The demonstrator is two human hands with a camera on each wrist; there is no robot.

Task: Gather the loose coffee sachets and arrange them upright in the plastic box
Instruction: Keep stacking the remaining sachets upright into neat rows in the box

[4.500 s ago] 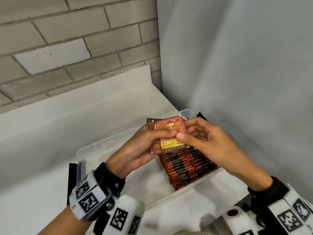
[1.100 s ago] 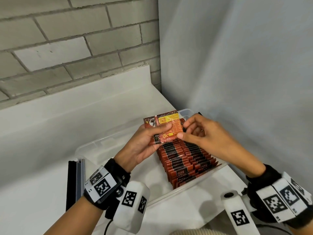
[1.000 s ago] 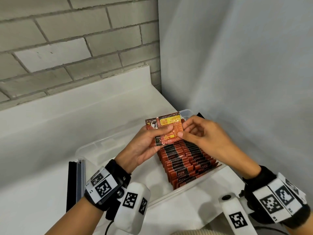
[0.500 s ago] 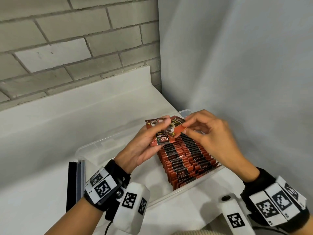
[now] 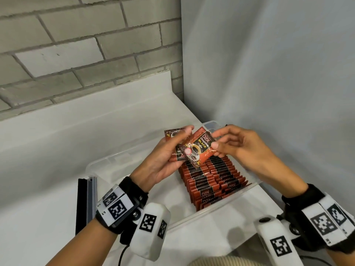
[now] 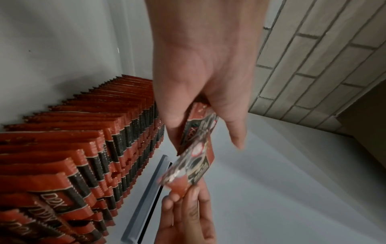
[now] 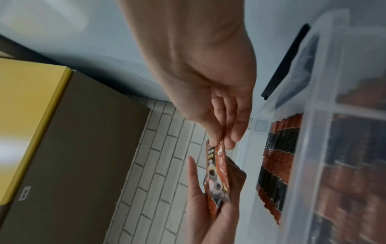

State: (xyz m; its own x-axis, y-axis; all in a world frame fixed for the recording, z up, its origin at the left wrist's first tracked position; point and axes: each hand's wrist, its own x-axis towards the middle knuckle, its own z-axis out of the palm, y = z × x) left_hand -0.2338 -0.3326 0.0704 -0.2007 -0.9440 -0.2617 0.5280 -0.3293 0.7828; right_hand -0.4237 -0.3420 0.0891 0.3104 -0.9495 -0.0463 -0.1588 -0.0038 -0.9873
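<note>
**A:** Quick look at the sachet sorting. A small stack of sachets [image 5: 173,145] is held in the left hand [image 5: 163,160], thumb clamped across the front, fingers curled behind. One D2X Black coffee sachet [image 5: 199,147] is being pinched at its right end by the right hand [image 5: 236,146], thumb and forefinger together on the foil, the other fingers loosely curled. Both are held above the far end of the clear plastic box [image 5: 107,162], over the row of upright sachets [image 5: 213,179].

**B:** What can go wrong from here, though?

**A:** Probably a slip. Only a corner is pinched, so the foil could be dropped flat onto the row instead of being slotted in on edge. The row is packed tight along the right side too, so if the sachet is pushed in hard, the neighbours could be bent or tipped. The left-hand stack could also be fanned out if the thumb is eased.

**B:** Any room to work with?

**A:** Plenty on the left half of the box, where bare floor is seen beside the row. The right side is cramped: the box wall sits close to the grey wall [image 5: 269,73]. A black strip [image 5: 81,204] lies on the white counter [image 5: 48,150] just left of the box, well apart from the hands.
</note>
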